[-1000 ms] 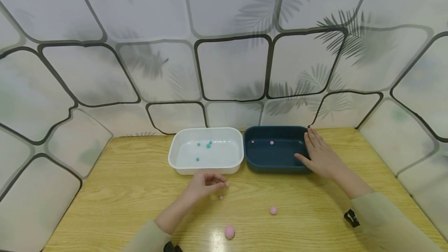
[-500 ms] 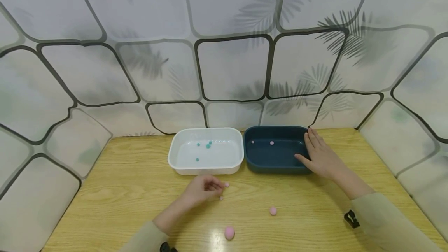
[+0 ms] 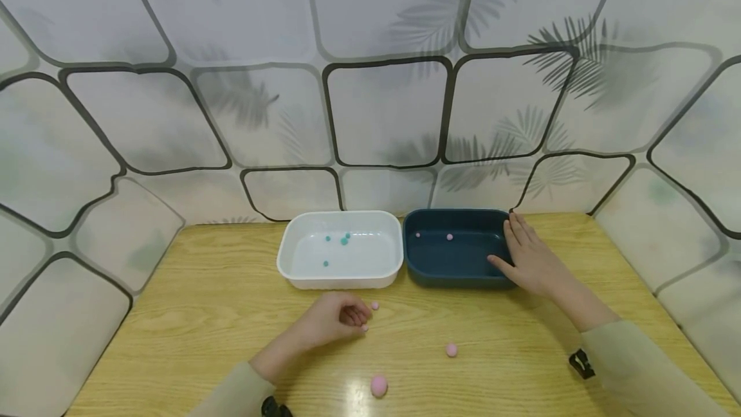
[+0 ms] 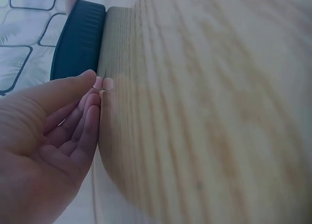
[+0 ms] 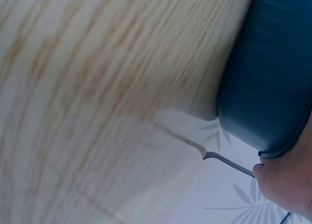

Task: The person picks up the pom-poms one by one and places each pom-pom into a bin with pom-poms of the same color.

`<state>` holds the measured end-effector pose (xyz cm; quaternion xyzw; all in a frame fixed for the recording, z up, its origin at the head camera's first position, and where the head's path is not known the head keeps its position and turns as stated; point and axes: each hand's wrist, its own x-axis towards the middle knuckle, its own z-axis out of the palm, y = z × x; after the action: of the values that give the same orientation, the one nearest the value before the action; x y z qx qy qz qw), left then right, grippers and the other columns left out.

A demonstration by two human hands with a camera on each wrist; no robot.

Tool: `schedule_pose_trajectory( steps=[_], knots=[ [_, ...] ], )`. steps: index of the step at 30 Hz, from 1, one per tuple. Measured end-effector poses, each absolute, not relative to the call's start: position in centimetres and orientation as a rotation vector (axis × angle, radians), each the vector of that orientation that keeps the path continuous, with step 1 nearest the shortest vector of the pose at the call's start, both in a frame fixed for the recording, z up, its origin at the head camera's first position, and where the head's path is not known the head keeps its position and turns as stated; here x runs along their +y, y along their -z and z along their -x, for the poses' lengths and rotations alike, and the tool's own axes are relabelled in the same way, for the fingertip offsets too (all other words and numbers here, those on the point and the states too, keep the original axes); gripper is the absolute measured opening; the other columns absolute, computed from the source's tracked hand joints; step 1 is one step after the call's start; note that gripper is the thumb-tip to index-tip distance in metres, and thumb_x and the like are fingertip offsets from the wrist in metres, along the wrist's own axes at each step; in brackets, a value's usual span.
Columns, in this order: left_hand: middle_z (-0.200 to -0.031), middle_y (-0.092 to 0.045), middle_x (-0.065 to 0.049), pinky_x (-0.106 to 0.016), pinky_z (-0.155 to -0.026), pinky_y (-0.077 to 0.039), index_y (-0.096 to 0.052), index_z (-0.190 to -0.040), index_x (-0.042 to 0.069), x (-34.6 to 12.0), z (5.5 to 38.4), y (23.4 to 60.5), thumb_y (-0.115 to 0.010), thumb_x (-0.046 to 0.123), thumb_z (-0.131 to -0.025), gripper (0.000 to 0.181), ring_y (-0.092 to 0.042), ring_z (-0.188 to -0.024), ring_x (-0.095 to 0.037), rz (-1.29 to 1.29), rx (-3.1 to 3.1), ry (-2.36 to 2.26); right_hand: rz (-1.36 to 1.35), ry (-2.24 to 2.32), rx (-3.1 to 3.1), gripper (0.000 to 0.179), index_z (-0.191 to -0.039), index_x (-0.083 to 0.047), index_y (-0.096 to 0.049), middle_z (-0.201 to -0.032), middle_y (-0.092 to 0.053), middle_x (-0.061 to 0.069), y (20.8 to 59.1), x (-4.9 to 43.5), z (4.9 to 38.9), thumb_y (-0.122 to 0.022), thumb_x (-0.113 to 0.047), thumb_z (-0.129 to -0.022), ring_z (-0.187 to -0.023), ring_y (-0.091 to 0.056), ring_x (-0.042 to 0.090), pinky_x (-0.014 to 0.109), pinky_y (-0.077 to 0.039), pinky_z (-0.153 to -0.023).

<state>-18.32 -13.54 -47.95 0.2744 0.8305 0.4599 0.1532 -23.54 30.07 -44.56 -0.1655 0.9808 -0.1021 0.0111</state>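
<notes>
My left hand (image 3: 332, 320) is in front of the white tray (image 3: 340, 280), its thumb and fingertips closed about a tiny pink ball (image 3: 365, 328) at the tabletop. In the left wrist view that pink ball (image 4: 98, 83) shows between the thumb tip and the fingertips. Another small pink ball (image 3: 375, 305) lies just beyond the fingers. My right hand (image 3: 534, 260) rests with straight fingers along the right edge of the dark blue tray (image 3: 463, 280), the thumb over its inside. In the right wrist view, part of this hand (image 5: 287, 180) touches the blue tray's rim.
Nearer me lie a larger pink ball (image 3: 379, 385) and a medium one (image 3: 451, 350). Several teal balls (image 3: 344, 241) are in the white tray, and two pink balls (image 3: 449, 237) in the blue one. A patterned wall (image 3: 382, 114) rises behind the wooden table (image 3: 214, 301).
My left hand has drawn back slightly from beside the farther small pink ball to the nearer one, its fingertips now around it. The right hand stays on the blue tray.
</notes>
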Motion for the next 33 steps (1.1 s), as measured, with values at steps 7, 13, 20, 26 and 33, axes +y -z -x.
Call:
schedule_pose_trajectory(
  steps=[7,13,20,26,33],
  knots=[
    [-0.089,-0.077,-0.004,-0.016,-0.073,-0.059,-0.078,-0.1,0.003,-13.21,18.28,48.04,-0.086,0.0,-0.086,0.015,-0.064,-0.08,0.003,-0.924,2.516,-1.144,0.518,0.317,3.057,0.099,-0.161,0.02,-0.016,-0.171,-0.005,0.041,44.63,30.12,23.53,-0.053,-0.055,-0.108,-0.162,-0.006,0.054,0.068,-0.017,-0.13],
    [-0.087,-0.076,-0.002,-0.014,-0.071,-0.058,-0.078,-0.095,0.006,-12.9,18.28,47.8,-0.085,0.0,-0.087,0.012,-0.063,-0.079,0.004,-0.968,2.561,-1.072,0.514,0.33,3.054,0.1,-0.161,0.02,-0.015,-0.171,-0.005,0.041,44.66,30.15,23.5,-0.052,-0.056,-0.108,-0.162,-0.006,0.054,0.068,-0.017,-0.13],
    [-0.083,-0.074,0.001,-0.014,-0.069,-0.055,-0.077,-0.09,0.008,-12.86,18.38,47.84,-0.083,0.002,-0.089,0.009,-0.06,-0.077,0.006,-0.987,2.586,-1.056,0.517,0.338,3.054,0.099,-0.161,0.02,-0.015,-0.171,-0.005,0.041,44.55,30.07,23.46,-0.053,-0.054,-0.108,-0.162,-0.005,0.054,0.068,-0.016,-0.13],
    [-0.081,-0.073,0.004,-0.014,-0.068,-0.054,-0.077,-0.087,0.012,-12.86,18.41,47.96,-0.083,0.005,-0.09,0.01,-0.056,-0.075,0.007,-0.995,2.589,-1.088,0.503,0.335,3.056,0.099,-0.161,0.02,-0.015,-0.171,-0.006,0.041,44.41,29.97,23.34,-0.054,-0.054,-0.108,-0.162,-0.006,0.054,0.069,-0.017,-0.13],
    [-0.081,-0.075,0.003,-0.014,-0.068,-0.054,-0.08,-0.089,0.011,-12.86,18.42,48.11,-0.084,0.008,-0.091,0.005,-0.056,-0.073,0.009,-0.921,2.58,-1.132,0.499,0.328,3.055,0.098,-0.161,0.02,-0.015,-0.171,-0.006,0.04,44.33,29.88,23.28,-0.056,-0.052,-0.108,-0.162,-0.006,0.054,0.069,-0.018,-0.129]
  ],
)
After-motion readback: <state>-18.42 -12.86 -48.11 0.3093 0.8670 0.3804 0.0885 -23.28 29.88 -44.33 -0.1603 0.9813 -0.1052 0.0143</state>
